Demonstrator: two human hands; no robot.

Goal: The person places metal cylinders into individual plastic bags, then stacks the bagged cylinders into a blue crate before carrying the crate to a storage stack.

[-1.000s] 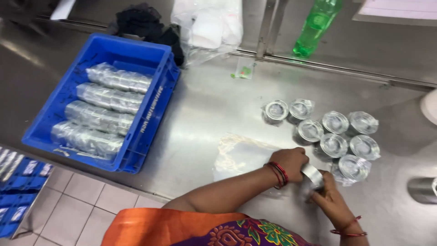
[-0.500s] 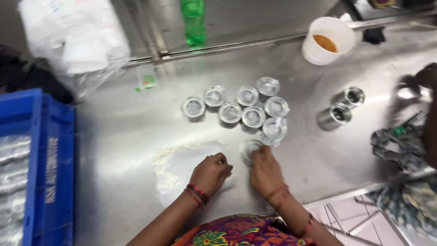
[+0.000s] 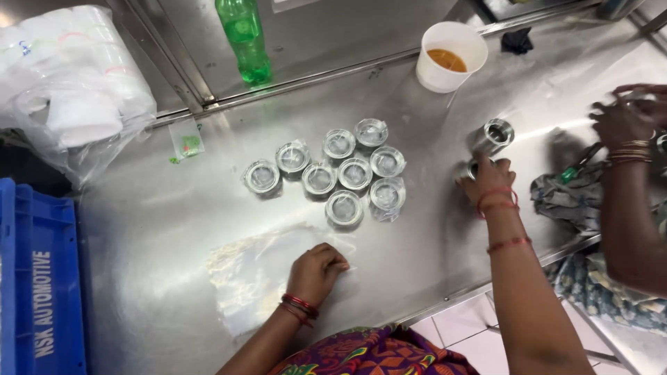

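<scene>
Reaching right across the steel surface [image 3: 174,229], the right hand [image 3: 490,182] has its grip closed over a bare metal cylinder [image 3: 472,169], which the fingers mostly hide; a second cylinder [image 3: 495,135] stands just beyond. The left hand [image 3: 316,272] rests loosely curled, holding nothing, on a clear plastic sheet [image 3: 253,274]. Bagged metal rings [image 3: 345,170] cluster between the hands. A co-worker's hands [image 3: 625,118] at far right are blurred.
</scene>
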